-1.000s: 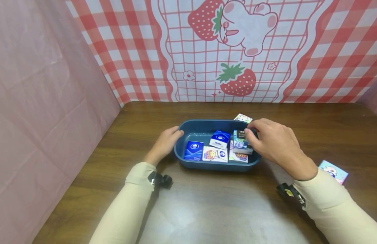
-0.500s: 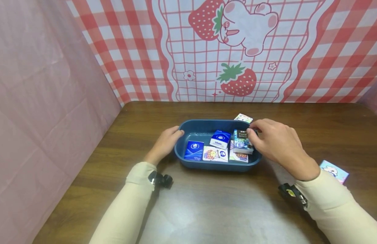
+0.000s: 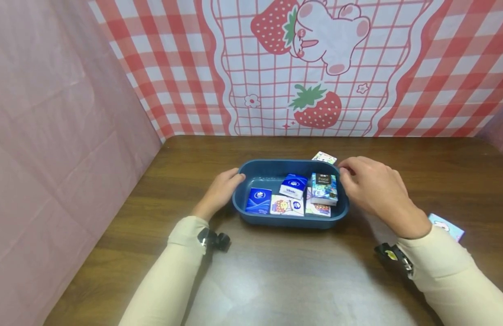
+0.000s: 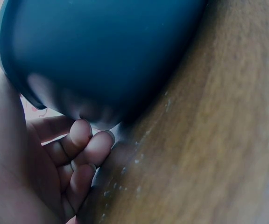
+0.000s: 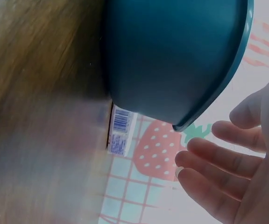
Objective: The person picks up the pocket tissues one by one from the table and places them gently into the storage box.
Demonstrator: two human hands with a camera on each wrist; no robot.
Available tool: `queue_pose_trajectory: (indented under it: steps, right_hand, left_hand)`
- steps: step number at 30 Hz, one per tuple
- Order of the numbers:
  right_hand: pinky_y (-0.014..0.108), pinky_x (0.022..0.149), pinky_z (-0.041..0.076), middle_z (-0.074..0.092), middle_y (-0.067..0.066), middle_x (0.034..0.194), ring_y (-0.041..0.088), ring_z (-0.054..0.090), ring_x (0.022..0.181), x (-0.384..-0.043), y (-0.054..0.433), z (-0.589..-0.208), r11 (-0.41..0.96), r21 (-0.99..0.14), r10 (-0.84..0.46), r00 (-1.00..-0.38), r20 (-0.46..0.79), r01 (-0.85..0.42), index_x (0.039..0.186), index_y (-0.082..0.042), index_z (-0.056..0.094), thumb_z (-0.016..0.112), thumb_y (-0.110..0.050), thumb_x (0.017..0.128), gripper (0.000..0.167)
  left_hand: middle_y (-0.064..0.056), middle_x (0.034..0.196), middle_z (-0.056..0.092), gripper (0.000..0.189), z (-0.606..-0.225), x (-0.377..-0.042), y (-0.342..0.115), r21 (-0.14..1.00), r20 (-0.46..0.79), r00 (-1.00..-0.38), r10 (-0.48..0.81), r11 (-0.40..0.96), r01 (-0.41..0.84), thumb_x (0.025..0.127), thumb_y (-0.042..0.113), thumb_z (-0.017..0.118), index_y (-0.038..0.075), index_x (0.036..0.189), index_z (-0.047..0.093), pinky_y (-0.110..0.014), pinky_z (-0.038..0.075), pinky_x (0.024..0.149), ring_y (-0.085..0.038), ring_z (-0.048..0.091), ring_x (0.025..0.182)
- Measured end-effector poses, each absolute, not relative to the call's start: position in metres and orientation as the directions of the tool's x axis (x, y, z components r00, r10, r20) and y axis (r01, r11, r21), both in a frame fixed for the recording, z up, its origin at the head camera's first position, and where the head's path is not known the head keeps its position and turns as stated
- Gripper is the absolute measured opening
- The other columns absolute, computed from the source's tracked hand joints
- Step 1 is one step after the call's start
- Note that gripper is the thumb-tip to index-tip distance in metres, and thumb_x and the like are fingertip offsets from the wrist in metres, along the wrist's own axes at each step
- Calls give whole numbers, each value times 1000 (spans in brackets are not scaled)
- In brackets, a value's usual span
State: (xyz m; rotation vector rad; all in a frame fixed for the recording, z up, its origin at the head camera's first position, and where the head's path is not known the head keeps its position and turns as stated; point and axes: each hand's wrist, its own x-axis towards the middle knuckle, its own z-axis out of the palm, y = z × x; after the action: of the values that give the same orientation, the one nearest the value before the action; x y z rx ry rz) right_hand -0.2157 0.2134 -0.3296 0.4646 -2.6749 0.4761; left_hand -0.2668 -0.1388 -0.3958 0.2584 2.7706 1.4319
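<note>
A dark blue oval plastic basin [image 3: 290, 222] stands on the wooden table. My left hand [image 3: 220, 194] grips its left end, thumb over the rim and fingers [image 4: 99, 147] curled against the outer wall. Inside lie several small tissue packs: a deep blue pack [image 3: 258, 201] at left, another blue pack [image 3: 294, 185] leaning on a white cartoon pack [image 3: 287, 206], and a black-and-blue floral pack [image 3: 325, 188] on top of a pinkish pack [image 3: 318, 209]. My right hand [image 3: 373, 192] is just outside the right rim; its fingers are loosely bent and hold nothing in the right wrist view.
Behind the basin lies a white patterned tissue pack [image 3: 325, 157], its barcode side [image 5: 121, 130] visible in the right wrist view. A light blue cartoon pack [image 3: 448, 226] lies at right, partly behind the right sleeve. A checked strawberry cloth [image 3: 186, 68] hangs behind the table, a pink curtain [image 3: 64, 136] at left.
My right hand has moved right, away from the black-and-blue floral pack and off the basin's right rim. My left hand and the basin have stayed in place.
</note>
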Motion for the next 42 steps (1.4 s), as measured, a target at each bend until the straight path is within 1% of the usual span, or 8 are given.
queue_pose_trajectory:
  steps: [6, 12, 15, 19, 26, 31, 36, 42]
  right_hand:
    - [53, 67, 56, 71, 12, 106, 28, 65, 82, -221, 217, -331, 885, -252, -256, -861, 440, -392, 111, -8, 72, 61, -23, 96, 24]
    - [53, 66, 56, 71, 13, 103, 28, 65, 82, -225, 223, -332, 882, -259, -256, -860, 441, -395, 110, -7, 72, 62, -23, 95, 24]
    - [55, 68, 56, 71, 14, 105, 29, 65, 84, -227, 227, -332, 886, -264, -251, -872, 420, -382, 111, -6, 72, 65, -23, 94, 25]
    - [57, 74, 55, 69, 17, 110, 31, 63, 90, -228, 231, -333, 890, -290, -240, -902, 359, -352, 115, -5, 70, 67, -25, 94, 29]
    - [61, 82, 51, 66, 19, 119, 36, 61, 102, -237, 237, -334, 899, -310, -242, -941, 236, -308, 122, -5, 67, 66, -29, 96, 35]
    - [63, 84, 49, 65, 20, 120, 38, 60, 107, -244, 239, -337, 902, -294, -257, -942, 217, -315, 123, -4, 66, 66, -29, 96, 36]
    - [65, 89, 47, 63, 22, 123, 41, 57, 114, -252, 237, -340, 902, -294, -266, -943, 201, -317, 123, -3, 66, 66, -29, 96, 38]
    - [67, 93, 44, 60, 23, 127, 43, 54, 120, -257, 236, -345, 906, -289, -273, -949, 158, -309, 126, -3, 64, 67, -31, 95, 42]
  left_hand:
    - [-8, 121, 67, 45, -395, -269, -141, 803, 64, -987, 150, 579, 141, 103, 39, 46, 8, 131, 62, -51, 45, 103, -26, 60, 115]
    - [-9, 122, 66, 46, -394, -269, -141, 802, 64, -987, 149, 581, 140, 102, 39, 46, 8, 133, 61, -52, 45, 104, -27, 60, 117]
    - [-8, 117, 67, 44, -392, -270, -138, 797, 80, -985, 151, 584, 154, 102, 38, 48, 8, 129, 64, -50, 46, 102, -26, 61, 112]
    - [-9, 110, 68, 40, -391, -269, -135, 794, 88, -983, 159, 585, 165, 102, 36, 48, 8, 124, 66, -49, 48, 99, -26, 61, 104]
    - [-9, 117, 67, 43, -390, -266, -133, 803, 54, -989, 139, 582, 126, 103, 37, 48, 8, 130, 63, -50, 46, 102, -26, 61, 111]
    - [-8, 119, 67, 44, -392, -266, -136, 805, 50, -990, 132, 581, 118, 103, 37, 48, 7, 132, 62, -50, 46, 103, -26, 61, 113]
    - [-9, 114, 68, 42, -394, -265, -139, 803, 73, -988, 133, 581, 137, 103, 36, 48, 8, 128, 65, -50, 47, 101, -26, 62, 108]
    - [-9, 120, 67, 44, -394, -265, -138, 797, 75, -987, 142, 586, 144, 103, 37, 48, 7, 131, 63, -51, 45, 104, -27, 61, 115]
